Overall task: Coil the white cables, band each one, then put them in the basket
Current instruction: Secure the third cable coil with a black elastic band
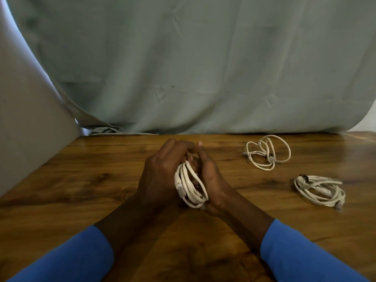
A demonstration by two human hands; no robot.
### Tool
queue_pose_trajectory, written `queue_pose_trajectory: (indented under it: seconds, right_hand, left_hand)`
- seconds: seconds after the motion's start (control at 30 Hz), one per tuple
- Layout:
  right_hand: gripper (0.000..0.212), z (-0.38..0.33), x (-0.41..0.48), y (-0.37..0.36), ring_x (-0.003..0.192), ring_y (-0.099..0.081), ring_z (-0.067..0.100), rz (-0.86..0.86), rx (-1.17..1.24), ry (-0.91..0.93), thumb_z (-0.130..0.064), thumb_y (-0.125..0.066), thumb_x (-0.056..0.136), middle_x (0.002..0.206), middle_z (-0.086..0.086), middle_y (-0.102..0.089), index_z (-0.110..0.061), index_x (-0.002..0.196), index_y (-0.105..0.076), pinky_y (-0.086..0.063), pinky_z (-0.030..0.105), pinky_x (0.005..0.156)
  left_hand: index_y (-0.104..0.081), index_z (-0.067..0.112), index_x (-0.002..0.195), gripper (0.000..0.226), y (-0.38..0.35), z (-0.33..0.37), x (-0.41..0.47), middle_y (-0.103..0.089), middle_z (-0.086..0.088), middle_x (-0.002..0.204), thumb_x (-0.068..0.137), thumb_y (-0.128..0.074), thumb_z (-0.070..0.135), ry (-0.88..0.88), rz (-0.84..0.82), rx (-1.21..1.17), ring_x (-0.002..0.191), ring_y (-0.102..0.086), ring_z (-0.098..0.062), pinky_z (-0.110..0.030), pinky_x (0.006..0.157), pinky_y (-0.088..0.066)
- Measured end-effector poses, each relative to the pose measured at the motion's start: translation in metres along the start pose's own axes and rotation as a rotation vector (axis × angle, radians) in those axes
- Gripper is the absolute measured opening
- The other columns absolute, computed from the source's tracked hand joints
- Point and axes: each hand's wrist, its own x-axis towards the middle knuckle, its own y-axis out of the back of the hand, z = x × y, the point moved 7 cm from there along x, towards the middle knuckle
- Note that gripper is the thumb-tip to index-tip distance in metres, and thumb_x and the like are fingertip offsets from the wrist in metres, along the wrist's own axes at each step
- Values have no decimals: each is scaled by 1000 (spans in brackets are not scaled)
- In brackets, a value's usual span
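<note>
A coiled white cable (190, 185) sits upright between my two hands at the middle of the wooden table (81, 180). My left hand (160, 169) curls round the coil's left side. My right hand (211, 180) holds its right side, fingers wrapped behind the loops. One grey plug shows on the coil's left face. To the right lie two more white cables: a loose coil (266, 152) near the back, and a tighter coil (319, 190) closer to me, each with a dark band on it. No basket is in view.
A pale green cloth (203, 68) hangs behind the table's far edge. A light grey panel (24, 119) stands along the left side. Bare wood spreads over the left half of the table and in front of my blue sleeves.
</note>
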Motion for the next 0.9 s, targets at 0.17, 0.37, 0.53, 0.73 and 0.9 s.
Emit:
queue_pose_trajectory:
  seconds: [0.17,0.37,0.53,0.73,0.9]
  right_hand:
    - [57,-8,-6,0,63,-67,16,-34,25,102,-47,-40,104,69,7,-66,-11,73,-71,-52,29,63]
    - [48,-9,-5,4,64,-61,18,4,-23,113,-48,-48,101,72,10,-62,-9,82,-69,-50,30,62]
    - [37,-12,-1,9,57,-38,17,-54,-98,117,-50,-75,66,68,5,-38,-15,70,-63,-31,28,55]
    - [43,-16,1,0,75,-46,27,-158,2,260,-54,-78,74,82,16,-43,-13,82,-64,-40,35,71]
    - [26,-23,0,-7,64,-40,25,-149,-114,450,-36,-62,91,71,13,-42,-13,87,-51,-37,36,63]
  left_hand:
    - [-72,12,105,17,1,1,0,-59,1,99,92,-71,23,21,17,24,84,-52,2,-5,71,-40]
    - [-65,12,94,25,1,-2,4,-55,-1,97,94,-64,37,-33,-83,88,68,-55,-12,-32,53,-50]
    - [-49,22,84,26,-2,-6,5,-51,8,82,90,-61,44,15,-142,13,66,-45,-11,-26,58,-36]
    - [-53,20,88,30,2,-13,0,-59,10,69,88,-82,25,115,-51,-135,56,-55,-8,-22,51,-41]
    - [-53,19,95,35,1,-23,-4,-60,9,68,82,-85,27,212,15,-211,57,-58,-8,-25,50,-44]
